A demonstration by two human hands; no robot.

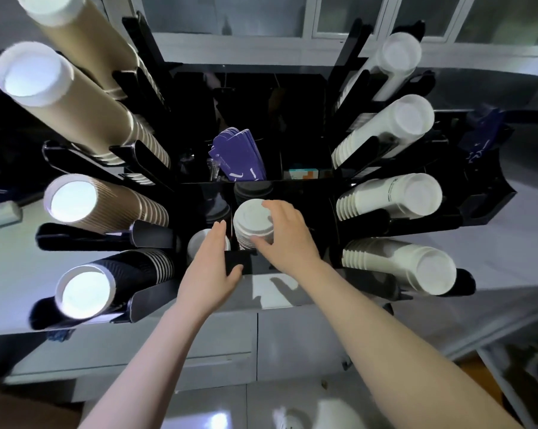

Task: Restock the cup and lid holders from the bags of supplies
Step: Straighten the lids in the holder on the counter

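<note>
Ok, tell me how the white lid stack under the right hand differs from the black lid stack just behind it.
The white lid stack is pale and stands high out of its slot; the black lid stack is dark and sits lower. The right hand grips the white lid stack; nothing touches the black lid stack. The left hand rests on the holder's front wall. Both are domed lids, stacked in neighbouring compartments.
</note>
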